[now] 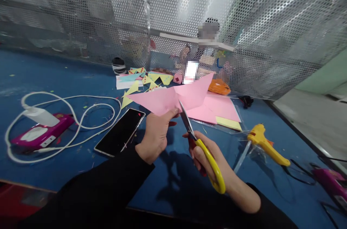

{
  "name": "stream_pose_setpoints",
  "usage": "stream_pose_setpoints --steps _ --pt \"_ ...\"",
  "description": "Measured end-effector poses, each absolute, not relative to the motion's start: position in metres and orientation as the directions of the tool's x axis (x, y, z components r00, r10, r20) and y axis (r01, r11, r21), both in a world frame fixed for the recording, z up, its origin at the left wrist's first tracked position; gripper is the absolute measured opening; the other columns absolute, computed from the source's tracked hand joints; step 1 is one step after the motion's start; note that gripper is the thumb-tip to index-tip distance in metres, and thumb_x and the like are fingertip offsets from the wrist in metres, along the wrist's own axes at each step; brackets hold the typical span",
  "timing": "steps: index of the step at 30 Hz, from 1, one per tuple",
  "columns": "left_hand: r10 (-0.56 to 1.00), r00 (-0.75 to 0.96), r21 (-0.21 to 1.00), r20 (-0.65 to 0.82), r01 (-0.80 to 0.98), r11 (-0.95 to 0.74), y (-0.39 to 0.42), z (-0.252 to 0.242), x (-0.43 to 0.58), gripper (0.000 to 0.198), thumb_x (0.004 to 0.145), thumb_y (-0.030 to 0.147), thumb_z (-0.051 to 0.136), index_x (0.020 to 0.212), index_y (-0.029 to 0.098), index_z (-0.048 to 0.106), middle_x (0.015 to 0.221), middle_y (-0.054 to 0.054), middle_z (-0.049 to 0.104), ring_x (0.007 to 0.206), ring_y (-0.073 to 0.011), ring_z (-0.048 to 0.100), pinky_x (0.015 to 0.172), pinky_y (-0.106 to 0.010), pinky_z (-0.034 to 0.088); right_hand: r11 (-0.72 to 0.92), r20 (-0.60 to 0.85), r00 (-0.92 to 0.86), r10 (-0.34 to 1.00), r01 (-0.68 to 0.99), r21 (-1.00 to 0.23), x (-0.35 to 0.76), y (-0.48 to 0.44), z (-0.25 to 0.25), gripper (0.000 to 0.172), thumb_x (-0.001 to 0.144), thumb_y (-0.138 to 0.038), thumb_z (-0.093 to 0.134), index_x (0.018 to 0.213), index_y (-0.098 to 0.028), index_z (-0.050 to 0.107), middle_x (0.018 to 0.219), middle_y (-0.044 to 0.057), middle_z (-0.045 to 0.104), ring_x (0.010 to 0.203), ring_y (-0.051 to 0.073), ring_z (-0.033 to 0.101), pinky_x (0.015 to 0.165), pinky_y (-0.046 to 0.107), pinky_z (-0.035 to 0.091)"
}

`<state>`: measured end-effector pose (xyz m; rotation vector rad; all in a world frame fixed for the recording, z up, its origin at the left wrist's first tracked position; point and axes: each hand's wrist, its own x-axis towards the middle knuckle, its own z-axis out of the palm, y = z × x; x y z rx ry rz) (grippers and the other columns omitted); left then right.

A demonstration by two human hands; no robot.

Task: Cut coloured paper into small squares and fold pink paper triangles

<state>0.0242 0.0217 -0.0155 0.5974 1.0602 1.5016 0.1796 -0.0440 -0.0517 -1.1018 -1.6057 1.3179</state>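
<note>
Above the table, my left hand [157,132] pinches a folded sheet of pink paper [162,101] by its lower middle edge. The paper spreads to both sides in two pointed wings. My right hand [207,153] is closed round the yellow handles of a pair of scissors [215,171]. Their blades reach up to the paper right beside my left thumb; whether they are cutting into it I cannot tell. Behind the held paper lie more pink sheets [222,106] and a yellow sheet [228,123] on a clear plastic sleeve.
A phone [120,133] lies left, near a white cable and a magenta power strip [43,133]. A yellow glue gun [267,144] rests right. Yellow paper cutouts [161,78], an orange packet [219,87] and a yarn ball [118,65] sit before the perforated metal screen [89,16]. A person is behind it.
</note>
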Motion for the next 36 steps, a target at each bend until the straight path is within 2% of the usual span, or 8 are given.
stream_pose_setpoints --steps 7,14,21,26,36 --pt "0.954 -0.223 0.838 -0.199 -0.543 0.048 0.0205 -0.0173 0.0278 0.022 0.055 0.020 0.085 0.075 0.012 0.077 0.078 -0.007 0.075 0.072 -0.0183 0.069 0.063 -0.029 0.053 0.093 0.042 -0.330 0.943 0.140 -0.986 0.1783 -0.0452 -0.0534 0.049 0.094 -0.064 0.052 0.118 -0.021 0.052 0.071 -0.005 0.046 0.047 0.006 0.042 0.037 0.018 0.038" --pt "0.955 -0.210 0.826 -0.211 -0.560 0.059 0.0192 -0.0172 0.0283 0.019 0.056 0.019 0.085 0.071 0.011 0.077 0.074 -0.007 0.074 0.069 -0.0176 0.069 0.065 -0.030 0.055 0.072 0.040 -0.334 0.942 0.083 -0.994 0.1774 -0.0462 -0.0578 0.055 0.093 -0.068 0.050 0.122 -0.021 0.049 0.075 -0.005 0.048 0.043 0.005 0.040 0.036 0.019 0.038" --pt "0.963 -0.188 0.826 -0.194 -0.561 0.057 0.0191 -0.0173 0.0277 0.024 0.056 0.021 0.087 0.075 0.009 0.077 0.077 -0.009 0.075 0.072 -0.0182 0.069 0.066 -0.031 0.055 0.099 0.058 -0.340 0.939 0.104 -0.990 0.1778 -0.0459 -0.0554 0.053 0.093 -0.068 0.049 0.119 -0.022 0.051 0.075 -0.004 0.049 0.043 0.005 0.041 0.037 0.020 0.039" --pt "0.975 -0.149 0.812 -0.163 -0.582 0.047 0.0194 -0.0178 0.0278 0.024 0.056 0.021 0.087 0.076 0.012 0.077 0.077 -0.005 0.074 0.072 -0.0166 0.068 0.066 -0.029 0.055 0.113 0.078 -0.337 0.938 0.085 -0.990 0.1777 -0.0463 -0.0550 0.049 0.094 -0.065 0.051 0.119 -0.023 0.051 0.075 -0.004 0.048 0.045 0.006 0.039 0.038 0.019 0.035" --pt "0.986 -0.125 0.798 -0.109 -0.602 0.012 0.0187 -0.0177 0.0280 0.021 0.057 0.019 0.087 0.075 0.015 0.076 0.081 -0.003 0.074 0.078 -0.0169 0.068 0.070 -0.029 0.055 0.136 0.076 -0.306 0.949 0.181 -0.974 0.1774 -0.0476 -0.0540 0.054 0.093 -0.069 0.048 0.121 -0.023 0.053 0.076 -0.003 0.051 0.049 0.009 0.040 0.043 0.022 0.036"
